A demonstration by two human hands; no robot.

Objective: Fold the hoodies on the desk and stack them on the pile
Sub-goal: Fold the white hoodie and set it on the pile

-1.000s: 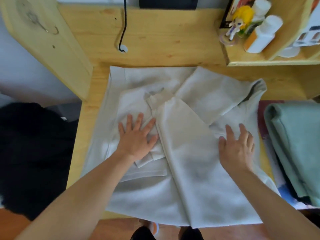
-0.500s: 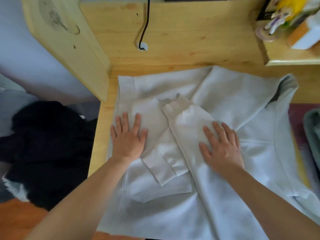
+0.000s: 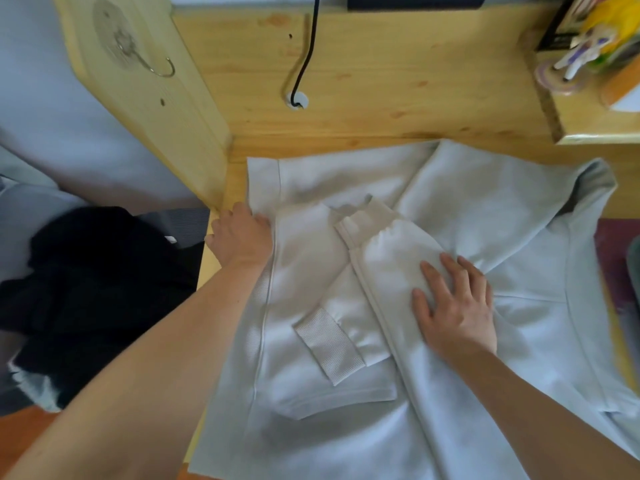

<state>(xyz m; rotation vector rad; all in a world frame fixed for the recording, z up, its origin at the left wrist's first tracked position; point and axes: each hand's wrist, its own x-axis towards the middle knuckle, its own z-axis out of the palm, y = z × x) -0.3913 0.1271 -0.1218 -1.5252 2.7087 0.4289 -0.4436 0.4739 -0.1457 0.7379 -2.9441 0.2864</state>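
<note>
A pale grey hoodie (image 3: 502,220) lies spread on the wooden desk (image 3: 311,147), both sleeves folded in across its body. The ribbed cuff (image 3: 329,344) of one sleeve points toward me. My left hand (image 3: 240,233) is at the hoodie's left hem edge, fingers curled onto the fabric and gripping it. My right hand (image 3: 453,299) presses flat, fingers spread, on the upper folded sleeve. The pile shows only as a teal sliver (image 3: 635,251) at the right border.
Dark clothes (image 3: 86,289) lie heaped below the desk's left side. A wooden side panel with a metal hook (image 3: 138,53) rises at the back left. A black cable (image 3: 304,57) drops into a hole in the back panel. A shelf with a figurine (image 3: 571,64) stands at the back right.
My left hand slid off the folded sleeve to the hoodie's left edge and took hold of it. My right hand moved from the hoodie's right side onto the folded sleeve. The view shifted left.
</note>
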